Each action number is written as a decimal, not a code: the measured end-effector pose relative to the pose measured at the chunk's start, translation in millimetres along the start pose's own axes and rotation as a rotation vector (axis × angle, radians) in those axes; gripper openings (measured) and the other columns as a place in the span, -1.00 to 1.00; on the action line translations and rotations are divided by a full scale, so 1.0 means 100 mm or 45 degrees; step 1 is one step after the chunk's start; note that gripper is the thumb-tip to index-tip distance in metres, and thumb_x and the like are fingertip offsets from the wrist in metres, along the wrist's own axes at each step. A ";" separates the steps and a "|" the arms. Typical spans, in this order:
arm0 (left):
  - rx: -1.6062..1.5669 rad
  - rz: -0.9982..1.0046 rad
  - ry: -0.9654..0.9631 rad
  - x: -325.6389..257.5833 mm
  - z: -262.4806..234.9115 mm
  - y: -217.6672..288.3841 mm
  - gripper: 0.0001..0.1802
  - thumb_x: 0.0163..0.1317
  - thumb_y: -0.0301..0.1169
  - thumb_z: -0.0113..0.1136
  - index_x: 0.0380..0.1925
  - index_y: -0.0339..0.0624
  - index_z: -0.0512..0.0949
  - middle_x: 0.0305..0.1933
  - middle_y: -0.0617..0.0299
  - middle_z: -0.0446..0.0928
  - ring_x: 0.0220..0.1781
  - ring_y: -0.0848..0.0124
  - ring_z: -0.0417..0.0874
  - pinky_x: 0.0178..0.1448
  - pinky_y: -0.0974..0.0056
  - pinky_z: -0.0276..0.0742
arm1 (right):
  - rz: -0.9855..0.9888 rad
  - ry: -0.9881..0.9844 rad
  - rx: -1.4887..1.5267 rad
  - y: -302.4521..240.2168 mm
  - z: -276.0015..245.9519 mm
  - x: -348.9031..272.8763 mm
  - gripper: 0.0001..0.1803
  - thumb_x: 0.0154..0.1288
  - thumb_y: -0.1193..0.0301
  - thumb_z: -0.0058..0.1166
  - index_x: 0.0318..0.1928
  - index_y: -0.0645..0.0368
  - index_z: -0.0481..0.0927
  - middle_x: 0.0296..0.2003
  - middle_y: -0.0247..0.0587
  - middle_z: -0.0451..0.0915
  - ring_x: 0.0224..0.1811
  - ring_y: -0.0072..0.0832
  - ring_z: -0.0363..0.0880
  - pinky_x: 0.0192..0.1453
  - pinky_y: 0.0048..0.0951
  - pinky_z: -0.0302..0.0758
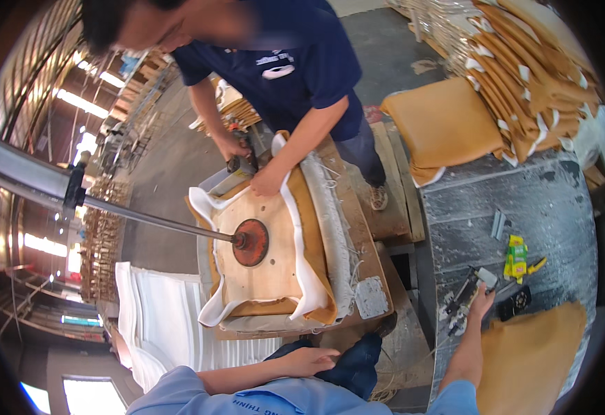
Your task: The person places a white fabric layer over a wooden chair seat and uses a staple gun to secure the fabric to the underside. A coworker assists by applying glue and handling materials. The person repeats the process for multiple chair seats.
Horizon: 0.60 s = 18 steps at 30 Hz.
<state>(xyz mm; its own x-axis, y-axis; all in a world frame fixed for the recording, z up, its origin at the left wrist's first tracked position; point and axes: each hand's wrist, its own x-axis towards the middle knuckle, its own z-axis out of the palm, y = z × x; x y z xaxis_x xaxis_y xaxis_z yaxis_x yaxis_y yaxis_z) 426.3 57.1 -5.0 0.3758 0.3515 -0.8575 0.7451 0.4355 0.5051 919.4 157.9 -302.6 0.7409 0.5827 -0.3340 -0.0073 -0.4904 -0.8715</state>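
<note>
My right hand is at the right-hand table, its fingers closed around what looks like a staple gun, dark and grey. In front of my waist, my left hand is held loosely with nothing in it, its fingers stretched out. Ahead of me, a wooden seat panel lies on a padded stand, with tan upholstery and its white lining folded up around the edges. A red round press foot on a metal rod bears down on the panel.
Across the stand, a co-worker in dark blue holds a power tool at the panel's far edge. Tan covers pile on the table. A yellow-green packet and a tan piece lie nearer. White foam sheets stack at left.
</note>
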 end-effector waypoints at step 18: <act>0.550 0.350 1.613 -1.10 -0.85 -1.54 -0.55 0.37 -0.33 0.42 0.26 -0.09 0.69 0.16 0.04 0.62 0.26 -0.03 0.61 0.39 -0.11 0.48 | -0.064 0.110 -0.942 -0.61 0.24 -0.76 -0.28 0.35 0.10 0.40 0.36 0.36 0.66 0.18 0.21 0.77 0.27 0.04 0.74 0.40 -0.12 0.57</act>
<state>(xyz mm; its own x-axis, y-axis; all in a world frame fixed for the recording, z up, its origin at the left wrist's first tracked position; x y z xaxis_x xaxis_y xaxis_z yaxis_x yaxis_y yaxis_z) 223.7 21.8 20.4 -0.0452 0.9972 0.0593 0.9280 0.0199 0.3721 847.6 159.3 -232.8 0.7788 0.5779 -0.2439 0.4594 -0.7903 -0.4054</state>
